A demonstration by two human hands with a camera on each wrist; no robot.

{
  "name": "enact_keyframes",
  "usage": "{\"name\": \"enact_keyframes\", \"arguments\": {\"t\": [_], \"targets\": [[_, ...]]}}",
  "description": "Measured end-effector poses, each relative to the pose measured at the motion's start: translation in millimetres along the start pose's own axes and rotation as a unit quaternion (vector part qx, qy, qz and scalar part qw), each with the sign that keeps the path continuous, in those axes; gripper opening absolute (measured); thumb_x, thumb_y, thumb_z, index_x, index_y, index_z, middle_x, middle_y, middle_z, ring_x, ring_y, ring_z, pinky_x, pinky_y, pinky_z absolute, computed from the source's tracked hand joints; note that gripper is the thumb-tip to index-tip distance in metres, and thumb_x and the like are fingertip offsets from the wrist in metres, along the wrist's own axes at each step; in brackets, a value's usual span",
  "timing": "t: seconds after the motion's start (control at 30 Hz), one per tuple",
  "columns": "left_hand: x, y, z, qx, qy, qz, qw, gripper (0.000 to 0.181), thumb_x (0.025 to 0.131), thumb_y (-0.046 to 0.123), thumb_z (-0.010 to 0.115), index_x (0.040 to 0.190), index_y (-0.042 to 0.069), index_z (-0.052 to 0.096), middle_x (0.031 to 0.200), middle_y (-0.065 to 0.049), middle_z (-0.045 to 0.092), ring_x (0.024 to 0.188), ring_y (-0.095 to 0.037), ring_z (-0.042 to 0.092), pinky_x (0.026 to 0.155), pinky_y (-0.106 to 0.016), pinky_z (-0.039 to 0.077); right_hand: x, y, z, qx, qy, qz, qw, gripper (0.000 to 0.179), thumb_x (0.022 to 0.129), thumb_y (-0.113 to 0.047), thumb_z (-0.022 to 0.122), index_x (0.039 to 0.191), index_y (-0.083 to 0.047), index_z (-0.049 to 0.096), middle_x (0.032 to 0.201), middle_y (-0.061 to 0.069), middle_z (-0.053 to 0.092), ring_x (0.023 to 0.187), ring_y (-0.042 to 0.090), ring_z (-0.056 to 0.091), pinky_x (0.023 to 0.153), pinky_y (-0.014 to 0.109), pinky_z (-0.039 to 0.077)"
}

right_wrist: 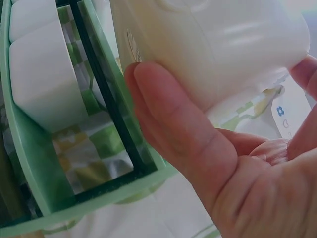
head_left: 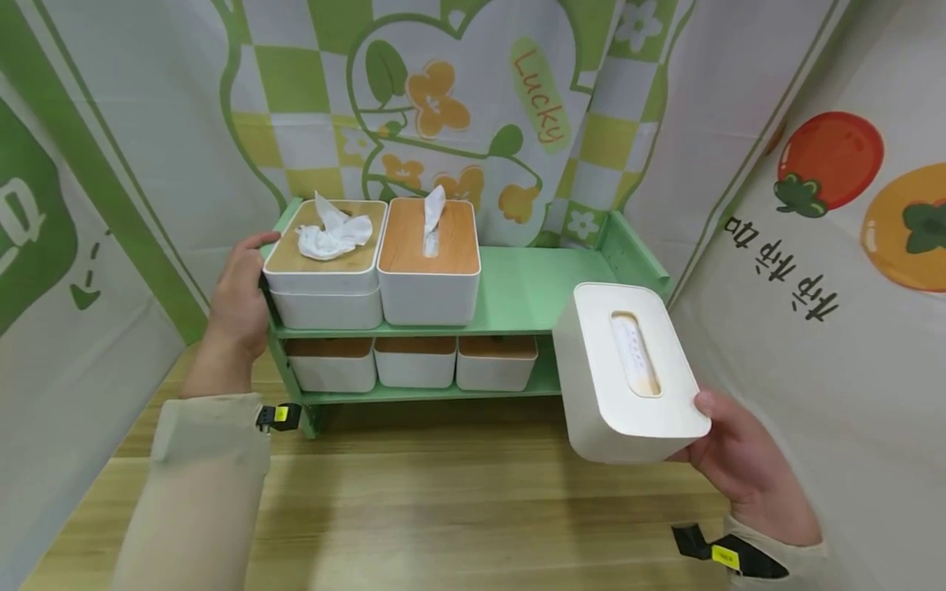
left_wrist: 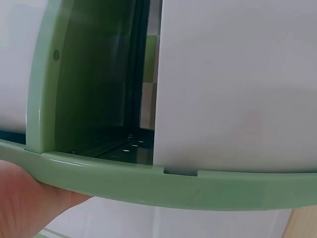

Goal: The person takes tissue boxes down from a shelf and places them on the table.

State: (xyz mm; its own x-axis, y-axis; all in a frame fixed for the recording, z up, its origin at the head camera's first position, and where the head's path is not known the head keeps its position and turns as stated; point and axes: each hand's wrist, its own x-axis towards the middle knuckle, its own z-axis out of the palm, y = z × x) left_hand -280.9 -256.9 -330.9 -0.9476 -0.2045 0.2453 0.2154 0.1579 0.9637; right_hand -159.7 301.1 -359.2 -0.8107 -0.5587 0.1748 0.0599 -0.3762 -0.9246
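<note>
Item in hand: white box [head_left: 613, 386], held tilted in front of the right end of the green rack [head_left: 535, 279]. Its underside and far sides are hidden from the head camera, and the right wrist camera cuts off its upper part. The top slot [head_left: 636, 355] shows a pale insert with faint marks (too small to read). Box looks plain, smooth, round-cornered, all white; slot is a long oval with a tan inner edge.

Grip, right: right hand [head_left: 746, 468] holds the box at its near right corner, thumb at the top's edge, other fingers partly hidden under it.

Grip, left: left hand [head_left: 240, 300] holds the rack's left end; most fingertips are out of sight behind the green edge.

Upper board, left side: two boxes side by side, a pale-lidded box [head_left: 325, 308] with a horizontal seam and crumpled tissue [head_left: 334, 238] on top, and an orange-brown-lidded box [head_left: 429, 300] with tissue standing from its slot. Lower board: three white boxes [head_left: 414, 365] in a row, lids mostly covered by the board above.

Behind: printed backdrop [head_left: 473, 107], "Lucky" legible. Wood-grain floor [head_left: 443, 492] below.
</note>
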Motion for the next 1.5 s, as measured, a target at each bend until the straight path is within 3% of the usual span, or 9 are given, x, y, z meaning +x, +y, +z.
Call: {"name": "enact_keyframes", "arguments": {"t": [0.4, 0.73, 1.07, 1.27, 1.5], "targets": [[1.4, -1.7, -0.9, 0.013, -0.004, 0.003, 0.9999, 0.054, 0.106, 0.034, 0.016, 0.154, 0.019, 0.035, 0.162, -0.004, 0.019, 0.142, -0.024, 0.017, 0.116, -0.046, 0.012, -30.3, 8, -11, 0.041, -0.001, -0.004, 0.9992, 0.053, 0.106, -0.014, 0.013, 0.142, -0.009, 0.052, 0.124, 0.012, 0.066, 0.104, 0.025, 0.067, 0.083, 0.046, 0.054], [1.6, -2.6, -1.8, 0.02, 0.005, 0.013, 0.9997, 0.054, 0.105, 0.031, 0.017, 0.153, 0.016, 0.037, 0.161, -0.003, 0.023, 0.142, -0.02, 0.019, 0.115, -0.041, 0.014, -48.5, 16, -26, 0.051, 0.033, 0.022, 0.9979, 0.059, 0.106, -0.011, 0.01, 0.146, -0.018, 0.053, 0.128, 0.009, 0.065, 0.106, 0.023, 0.066, 0.084, 0.045, 0.054], [1.5, -1.7, -1.6, 0.014, 0.007, 0.007, 0.9999, 0.054, 0.105, 0.032, 0.018, 0.153, 0.019, 0.038, 0.161, -0.001, 0.024, 0.141, -0.02, 0.02, 0.115, -0.042, 0.014, -60.2, 27, -46, 0.058, 0.048, 0.051, 0.9959, 0.059, 0.106, -0.011, 0.011, 0.144, -0.022, 0.055, 0.126, 0.008, 0.066, 0.105, 0.022, 0.066, 0.085, 0.044, 0.053], [0.7, -1.8, -0.1, 0.009, 0.013, 0.007, 0.9998, 0.052, 0.106, 0.033, 0.019, 0.152, 0.021, 0.041, 0.16, 0.0, 0.025, 0.14, -0.019, 0.021, 0.115, -0.042, 0.015, -64.6, 32, -53, 0.036, 0.08, 0.068, 0.9938, 0.058, 0.106, -0.013, 0.014, 0.14, -0.026, 0.059, 0.121, 0.005, 0.068, 0.104, 0.021, 0.066, 0.085, 0.045, 0.053], [0.9, -2.9, 0.1, 0.004, 0.014, 0.01, 0.9998, 0.052, 0.106, 0.033, 0.019, 0.152, 0.021, 0.041, 0.16, 0.0, 0.025, 0.14, -0.02, 0.021, 0.115, -0.043, 0.014, -69.1, 36, -63, 0.038, 0.074, 0.068, 0.9942, 0.061, 0.106, -0.011, 0.011, 0.139, -0.026, 0.06, 0.119, 0.006, 0.068, 0.103, 0.022, 0.066, 0.084, 0.046, 0.053]]}}
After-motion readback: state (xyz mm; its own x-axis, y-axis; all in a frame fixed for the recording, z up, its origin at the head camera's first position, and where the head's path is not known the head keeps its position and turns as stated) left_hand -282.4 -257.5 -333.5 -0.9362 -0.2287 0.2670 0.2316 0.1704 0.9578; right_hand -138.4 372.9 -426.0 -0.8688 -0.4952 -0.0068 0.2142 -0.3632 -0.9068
